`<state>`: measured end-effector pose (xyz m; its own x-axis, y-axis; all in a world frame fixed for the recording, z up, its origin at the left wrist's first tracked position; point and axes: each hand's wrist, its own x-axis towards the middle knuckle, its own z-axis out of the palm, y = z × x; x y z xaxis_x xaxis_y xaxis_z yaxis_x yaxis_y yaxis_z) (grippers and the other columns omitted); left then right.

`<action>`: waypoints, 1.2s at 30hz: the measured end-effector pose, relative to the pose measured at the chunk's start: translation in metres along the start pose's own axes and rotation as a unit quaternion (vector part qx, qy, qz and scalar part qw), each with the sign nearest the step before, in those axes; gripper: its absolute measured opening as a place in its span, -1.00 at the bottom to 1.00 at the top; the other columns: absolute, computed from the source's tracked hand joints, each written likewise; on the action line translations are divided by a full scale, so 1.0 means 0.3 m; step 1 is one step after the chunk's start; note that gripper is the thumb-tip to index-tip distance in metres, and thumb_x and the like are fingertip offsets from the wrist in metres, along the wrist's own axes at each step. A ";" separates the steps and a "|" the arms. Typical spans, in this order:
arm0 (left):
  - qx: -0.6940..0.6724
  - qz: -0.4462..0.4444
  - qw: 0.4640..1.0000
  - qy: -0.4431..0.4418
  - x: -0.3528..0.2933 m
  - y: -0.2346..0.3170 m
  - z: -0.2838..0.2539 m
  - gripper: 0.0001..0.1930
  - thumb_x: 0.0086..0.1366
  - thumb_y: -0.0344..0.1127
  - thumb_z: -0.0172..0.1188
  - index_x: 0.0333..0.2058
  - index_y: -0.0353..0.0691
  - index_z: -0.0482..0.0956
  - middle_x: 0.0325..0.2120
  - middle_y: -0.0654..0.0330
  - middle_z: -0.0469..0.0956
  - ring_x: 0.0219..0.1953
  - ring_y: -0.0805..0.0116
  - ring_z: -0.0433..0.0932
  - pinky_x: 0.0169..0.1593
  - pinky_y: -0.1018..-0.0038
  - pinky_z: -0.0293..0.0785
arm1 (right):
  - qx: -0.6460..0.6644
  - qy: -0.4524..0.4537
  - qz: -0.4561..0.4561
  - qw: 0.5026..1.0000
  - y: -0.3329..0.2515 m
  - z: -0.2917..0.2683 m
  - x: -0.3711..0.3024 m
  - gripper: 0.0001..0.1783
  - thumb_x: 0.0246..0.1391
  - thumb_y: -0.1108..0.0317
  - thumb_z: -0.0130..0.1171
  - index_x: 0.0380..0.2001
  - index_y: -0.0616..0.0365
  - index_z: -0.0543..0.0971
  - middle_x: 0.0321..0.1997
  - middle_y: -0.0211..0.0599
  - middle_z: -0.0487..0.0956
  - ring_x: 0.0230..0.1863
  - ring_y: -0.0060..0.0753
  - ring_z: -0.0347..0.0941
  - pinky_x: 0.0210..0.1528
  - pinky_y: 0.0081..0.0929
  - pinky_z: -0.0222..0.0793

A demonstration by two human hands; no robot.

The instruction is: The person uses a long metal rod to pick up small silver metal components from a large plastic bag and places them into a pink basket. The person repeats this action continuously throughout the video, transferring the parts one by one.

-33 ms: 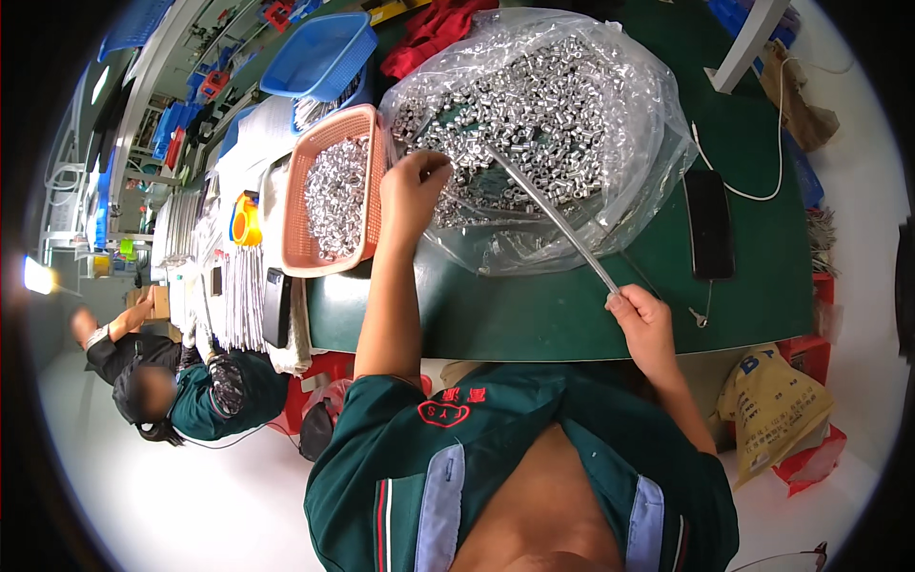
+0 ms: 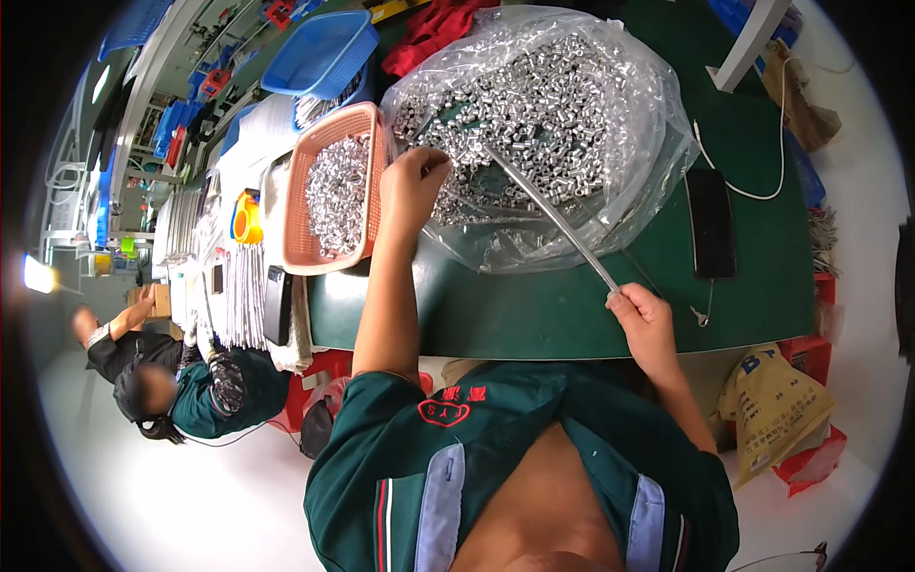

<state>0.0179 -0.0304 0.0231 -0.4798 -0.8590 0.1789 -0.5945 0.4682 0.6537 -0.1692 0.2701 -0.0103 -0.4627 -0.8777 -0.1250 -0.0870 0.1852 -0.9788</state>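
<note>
While right hand (image 2: 648, 324) grasps rod (image 2: 553, 215) near front edge of bench (image 2: 515, 324), left hand (image 2: 412, 191) — cannot tell its grip — is at bag's (image 2: 658, 143) left edge.

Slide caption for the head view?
Right hand holds a silvery rod; left hand is near a clear bag of silvery pieces.

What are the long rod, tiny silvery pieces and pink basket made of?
Long rod: probably metal, smooth, with silvery streaks; clear plastic possible.
Tiny silvery pieces: likely metal, polished, glinting sharply.
Pink basket: apparently moulded plastic, semi-matte, with perforated walls.
</note>
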 end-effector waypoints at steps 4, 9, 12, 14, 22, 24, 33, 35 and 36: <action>0.126 0.103 0.986 -0.042 0.019 -0.046 0.030 -0.81 0.06 -0.30 0.26 -0.36 -0.26 0.63 -0.40 0.03 0.58 -0.26 0.04 0.55 -0.13 0.24 0.45 | -0.002 -0.009 0.006 1.000 0.001 0.001 -0.001 -0.79 0.18 0.38 0.13 -0.47 0.30 0.49 -0.65 -0.56 0.28 -0.56 -0.76 0.12 -0.53 -0.66 0.08; 0.229 0.123 0.965 -0.016 0.027 -0.067 0.083 -0.82 0.06 -0.32 0.26 -0.35 -0.24 0.57 -0.35 0.06 0.54 -0.20 0.04 0.51 -0.11 0.22 0.43 | 0.002 0.001 0.002 1.000 0.003 0.002 0.000 -0.79 0.18 0.38 0.14 -0.47 0.30 0.49 -0.66 -0.56 0.27 -0.56 -0.76 0.11 -0.54 -0.65 0.06; 0.169 0.087 0.981 -0.023 0.009 -0.069 0.085 -0.84 0.06 -0.35 0.26 -0.35 -0.24 0.57 -0.37 0.06 0.55 -0.23 0.03 0.52 -0.14 0.23 0.43 | 0.007 -0.006 0.011 1.000 0.003 -0.001 0.000 -0.79 0.18 0.38 0.14 -0.48 0.30 0.48 -0.66 -0.56 0.27 -0.56 -0.76 0.11 -0.54 -0.65 0.06; 0.106 0.064 0.992 -0.016 -0.006 -0.075 0.081 -0.85 0.06 -0.39 0.26 -0.36 -0.24 0.58 -0.38 0.06 0.55 -0.25 0.03 0.53 -0.17 0.24 0.44 | 0.003 -0.004 0.009 1.000 0.007 -0.003 0.000 -0.79 0.18 0.38 0.14 -0.48 0.30 0.48 -0.65 -0.56 0.27 -0.56 -0.76 0.11 -0.54 -0.65 0.06; 0.123 0.096 0.988 0.002 -0.057 -0.113 0.056 -0.89 0.10 -0.41 0.21 -0.37 -0.24 0.62 -0.38 0.05 0.54 -0.27 0.01 0.53 -0.17 0.25 0.45 | -0.003 -0.011 0.009 1.000 0.001 0.000 0.003 -0.79 0.17 0.38 0.14 -0.48 0.30 0.48 -0.66 -0.55 0.26 -0.56 -0.75 0.11 -0.54 -0.64 0.06; 0.136 0.082 0.987 -0.002 -0.079 -0.106 0.044 -0.89 0.11 -0.40 0.20 -0.37 -0.24 0.62 -0.38 0.05 0.54 -0.27 0.01 0.53 -0.17 0.24 0.45 | -0.006 -0.008 0.010 1.000 0.004 0.001 0.001 -0.79 0.17 0.38 0.14 -0.48 0.31 0.48 -0.66 -0.55 0.27 -0.56 -0.75 0.11 -0.54 -0.64 0.07; 0.178 0.043 0.983 -0.005 -0.086 -0.057 -0.003 -0.84 0.09 -0.31 0.25 -0.38 -0.25 0.62 -0.40 0.07 0.54 -0.28 0.05 0.53 -0.19 0.24 0.44 | -0.015 -0.014 0.010 1.000 0.005 -0.002 0.005 -0.79 0.17 0.39 0.14 -0.48 0.31 0.48 -0.65 -0.54 0.28 -0.56 -0.75 0.12 -0.54 -0.64 0.08; 0.173 0.078 0.982 0.005 -0.061 -0.046 0.007 -0.83 0.08 -0.30 0.27 -0.37 -0.24 0.62 -0.40 0.08 0.55 -0.27 0.05 0.53 -0.18 0.24 0.44 | -0.011 -0.011 0.015 1.000 0.001 -0.002 0.005 -0.79 0.17 0.38 0.14 -0.47 0.31 0.48 -0.65 -0.54 0.28 -0.56 -0.75 0.12 -0.53 -0.64 0.08; 0.172 0.094 0.981 0.011 -0.048 -0.043 0.010 -0.82 0.07 -0.29 0.27 -0.36 -0.23 0.62 -0.40 0.08 0.55 -0.26 0.06 0.53 -0.17 0.24 0.44 | -0.009 -0.012 0.016 1.000 -0.003 -0.002 0.005 -0.79 0.17 0.38 0.14 -0.47 0.31 0.48 -0.65 -0.54 0.28 -0.56 -0.76 0.12 -0.53 -0.65 0.08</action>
<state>0.0306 -0.0236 0.0100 -0.5905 -0.7528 0.2908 -0.6805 0.6582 0.3221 -0.1705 0.2688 -0.0097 -0.4447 -0.8811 -0.1609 -0.0889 0.2221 -0.9710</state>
